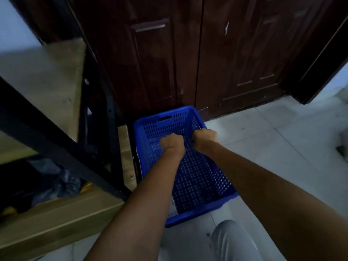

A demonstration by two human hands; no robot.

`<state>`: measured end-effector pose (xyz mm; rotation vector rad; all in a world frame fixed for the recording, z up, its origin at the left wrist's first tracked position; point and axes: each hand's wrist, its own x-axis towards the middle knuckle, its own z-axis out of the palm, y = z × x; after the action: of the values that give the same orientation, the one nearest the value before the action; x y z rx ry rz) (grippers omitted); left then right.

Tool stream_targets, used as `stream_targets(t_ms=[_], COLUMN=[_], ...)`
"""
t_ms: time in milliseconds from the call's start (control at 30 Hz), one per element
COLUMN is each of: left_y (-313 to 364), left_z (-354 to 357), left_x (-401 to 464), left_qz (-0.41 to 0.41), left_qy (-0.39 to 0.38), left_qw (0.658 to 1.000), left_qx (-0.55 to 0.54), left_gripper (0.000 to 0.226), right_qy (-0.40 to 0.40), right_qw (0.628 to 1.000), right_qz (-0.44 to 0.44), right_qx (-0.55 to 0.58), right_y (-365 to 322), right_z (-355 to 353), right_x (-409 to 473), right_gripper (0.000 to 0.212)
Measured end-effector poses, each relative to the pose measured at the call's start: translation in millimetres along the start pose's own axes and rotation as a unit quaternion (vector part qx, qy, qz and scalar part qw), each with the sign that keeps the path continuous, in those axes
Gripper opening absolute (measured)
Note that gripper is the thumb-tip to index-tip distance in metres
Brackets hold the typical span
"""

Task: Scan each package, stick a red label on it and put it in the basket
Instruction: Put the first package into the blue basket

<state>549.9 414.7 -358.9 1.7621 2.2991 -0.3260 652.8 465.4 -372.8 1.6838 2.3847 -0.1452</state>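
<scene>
A blue perforated plastic basket [197, 178] stands on the tiled floor in front of a dark wooden door. Both my arms reach down into it. My left hand [171, 144] is a closed fist over the basket's inside, knuckles up, and nothing shows in it. My right hand [205, 138] is curled over the basket's right rim near the far corner. A small pale thing [172, 207] shows at the near left corner inside the basket; I cannot tell what it is. No scanner or red label is in view.
A rack [62, 151] of black metal with pale wooden boards stands close on the left, touching the basket's side. Dark bags [56, 182] lie on its low shelf. White floor tiles [273, 144] spread to the right. My knee [232, 242] in grey trousers is below the basket.
</scene>
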Motion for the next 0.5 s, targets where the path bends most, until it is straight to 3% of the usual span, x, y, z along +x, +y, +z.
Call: stream_targets(t_ms=[300,500], left_y=[7,3], left_z=[-152,-205], left_x=[-117,-221], left_qz=[-0.018,-0.028], left_qy=[-0.016,-0.028], left_qw=[1.000,0.999], left_qx=[0.003,0.009], left_gripper=[0.021,0.019], right_qy=[-0.011,-0.043], right_qw=[1.000,0.999], right_qz=[0.000,-0.018], right_qx=[0.009,0.014], right_y=[25,29], right_z=[-158,-225], right_x=[-96,-187], right_gripper=[0.029,0.025])
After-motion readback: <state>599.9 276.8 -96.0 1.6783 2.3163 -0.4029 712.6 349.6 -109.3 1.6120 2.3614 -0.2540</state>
